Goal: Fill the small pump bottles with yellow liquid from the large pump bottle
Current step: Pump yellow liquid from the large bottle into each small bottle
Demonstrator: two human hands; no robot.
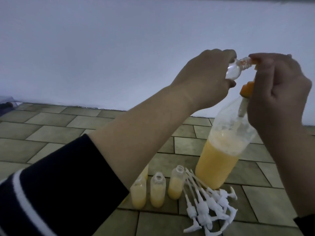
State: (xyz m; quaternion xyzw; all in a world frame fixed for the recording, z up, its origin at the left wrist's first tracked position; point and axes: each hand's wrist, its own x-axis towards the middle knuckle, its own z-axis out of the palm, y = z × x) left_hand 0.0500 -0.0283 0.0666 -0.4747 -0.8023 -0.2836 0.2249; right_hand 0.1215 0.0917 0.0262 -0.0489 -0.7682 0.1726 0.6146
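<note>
The large clear pump bottle (219,160), about half full of yellow liquid, stands on the tiled surface at the right. My right hand (279,92) grips its orange pump head (247,90) from above. My left hand (204,79) holds an empty small clear bottle (117,69) tilted on its side, its open neck against the orange nozzle. Three small open bottles (157,191), each partly filled with yellow liquid, stand in a row below my left forearm; another is partly hidden behind it.
Several white small pump tops (208,206) with dip tubes lie in a pile in front of the large bottle. A pale wall rises behind the brick-patterned surface (51,133). A dark object (6,104) sits at the far left edge.
</note>
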